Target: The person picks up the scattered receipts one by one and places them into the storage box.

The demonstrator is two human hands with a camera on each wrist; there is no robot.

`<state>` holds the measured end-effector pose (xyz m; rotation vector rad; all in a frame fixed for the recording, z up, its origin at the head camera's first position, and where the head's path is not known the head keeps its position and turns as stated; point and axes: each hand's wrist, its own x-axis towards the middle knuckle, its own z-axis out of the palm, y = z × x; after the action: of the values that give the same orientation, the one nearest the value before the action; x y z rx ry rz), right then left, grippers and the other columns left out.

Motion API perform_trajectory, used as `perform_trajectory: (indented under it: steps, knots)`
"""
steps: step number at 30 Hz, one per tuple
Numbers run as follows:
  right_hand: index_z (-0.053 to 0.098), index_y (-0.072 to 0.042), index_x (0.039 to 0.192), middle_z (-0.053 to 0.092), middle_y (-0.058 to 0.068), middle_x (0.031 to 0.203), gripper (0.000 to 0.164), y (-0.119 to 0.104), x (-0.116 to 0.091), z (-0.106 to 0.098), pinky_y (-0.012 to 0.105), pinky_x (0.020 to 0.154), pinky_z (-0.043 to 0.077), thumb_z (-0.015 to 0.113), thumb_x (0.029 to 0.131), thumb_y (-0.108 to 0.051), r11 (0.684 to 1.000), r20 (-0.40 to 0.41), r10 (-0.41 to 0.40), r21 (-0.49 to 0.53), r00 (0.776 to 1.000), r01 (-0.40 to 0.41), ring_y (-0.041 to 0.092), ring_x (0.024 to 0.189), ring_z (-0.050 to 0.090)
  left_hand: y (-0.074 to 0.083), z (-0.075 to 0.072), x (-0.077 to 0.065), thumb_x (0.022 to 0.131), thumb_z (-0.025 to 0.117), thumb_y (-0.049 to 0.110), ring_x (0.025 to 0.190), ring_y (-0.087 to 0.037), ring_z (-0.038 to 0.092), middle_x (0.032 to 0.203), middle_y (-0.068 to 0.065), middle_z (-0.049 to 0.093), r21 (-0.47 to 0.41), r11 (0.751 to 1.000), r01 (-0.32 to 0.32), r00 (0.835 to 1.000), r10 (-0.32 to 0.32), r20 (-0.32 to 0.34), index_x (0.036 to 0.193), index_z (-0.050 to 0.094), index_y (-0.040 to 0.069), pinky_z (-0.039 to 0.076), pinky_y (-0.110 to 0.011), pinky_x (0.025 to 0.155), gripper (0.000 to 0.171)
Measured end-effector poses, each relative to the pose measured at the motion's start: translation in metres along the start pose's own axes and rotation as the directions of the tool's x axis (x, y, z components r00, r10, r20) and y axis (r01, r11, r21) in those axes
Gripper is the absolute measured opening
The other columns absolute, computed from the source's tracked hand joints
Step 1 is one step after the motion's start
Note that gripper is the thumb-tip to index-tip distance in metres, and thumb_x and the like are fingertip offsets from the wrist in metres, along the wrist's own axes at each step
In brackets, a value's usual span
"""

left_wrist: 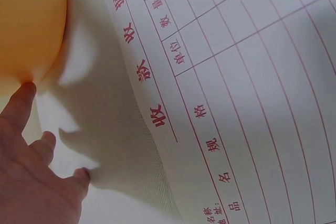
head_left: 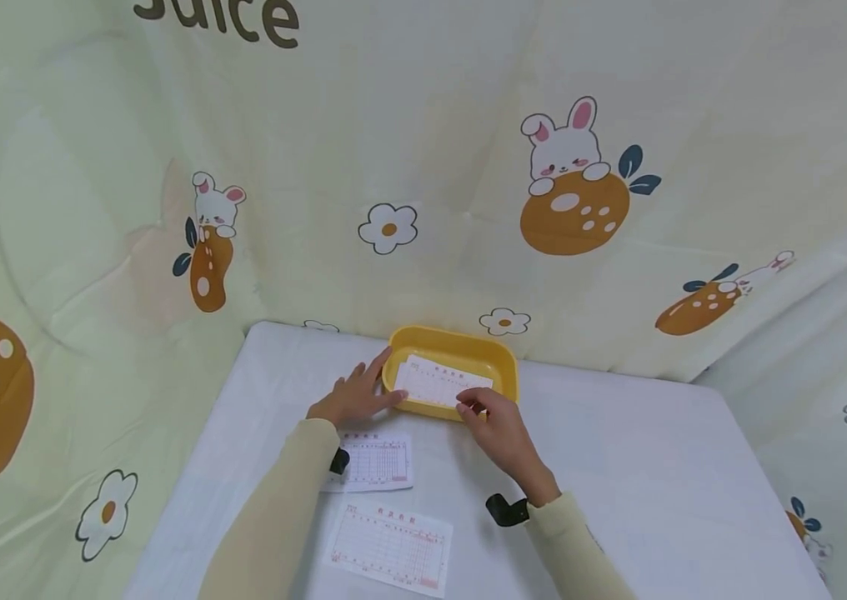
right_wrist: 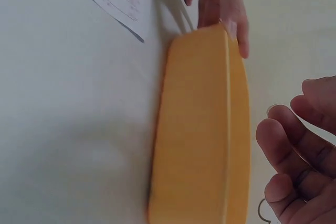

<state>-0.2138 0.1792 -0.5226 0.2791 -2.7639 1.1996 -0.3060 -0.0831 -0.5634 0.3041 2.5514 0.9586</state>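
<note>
A yellow tray [head_left: 479,358] stands at the worktop's [head_left: 618,467] far edge, printed slips [head_left: 434,380] lying in it. The left hand [head_left: 354,395] touches the tray's left end, fingers spread, its grip slack. The right hand [head_left: 502,432] is over the near rim, fingers loosely curved, its grip holding nothing. In front lie a middle sheet [head_left: 380,463], partly hidden by the left arm [head_left: 273,508], and a nearest sheet [head_left: 391,547]

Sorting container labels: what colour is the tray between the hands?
Yellow; the tray shows best in the head view.
</note>
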Motion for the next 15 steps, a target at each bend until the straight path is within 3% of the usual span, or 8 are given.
perform_trajectory:
  steps: [6, 10, 15]
  knots:
    - [0.076, -0.006, 0.115, 0.069, -0.004, 0.098, 0.013, 0.009, -0.023, 0.018, 0.032, 0.081, 0.054, 0.073, 0.102, -0.006, 1.0, 0.032, 0.012, 0.009, 0.999, -0.013, 0.017, 0.091, 0.059, -0.001, -0.001, 0.0, 0.097, 0.062, 0.072, 0.162, -0.045, 0.011, 0.178, -0.014, 0.018, -0.003, 1.0, -0.009, 1.0, 0.009, -0.009, 0.173, 0.009, 0.042, 0.014, -0.075, 0.123, 0.097]
    - [0.076, -0.006, 0.114, 0.068, -0.007, 0.095, 0.012, 0.017, -0.043, 0.03, 0.029, 0.077, 0.053, 0.073, 0.102, -0.006, 0.998, 0.06, 0.066, 0.002, 0.996, -0.067, 0.015, 0.088, 0.059, -0.002, -0.001, 0.001, 0.099, 0.063, 0.069, 0.164, -0.036, 0.009, 0.178, -0.009, 0.018, -0.007, 1.0, -0.021, 1.0, 0.021, -0.009, 0.173, 0.008, 0.042, 0.009, -0.068, 0.126, 0.096]
    - [0.077, -0.006, 0.109, 0.069, -0.006, 0.094, 0.01, 0.024, -0.067, 0.04, 0.029, 0.074, 0.054, 0.073, 0.101, -0.005, 0.991, 0.086, 0.133, -0.015, 0.987, -0.133, 0.015, 0.085, 0.059, -0.001, -0.001, 0.0, 0.099, 0.063, 0.066, 0.164, -0.036, 0.008, 0.178, -0.009, 0.019, -0.024, 0.999, -0.035, 0.999, 0.035, 0.009, 0.174, 0.008, 0.039, 0.005, -0.065, 0.128, 0.096]
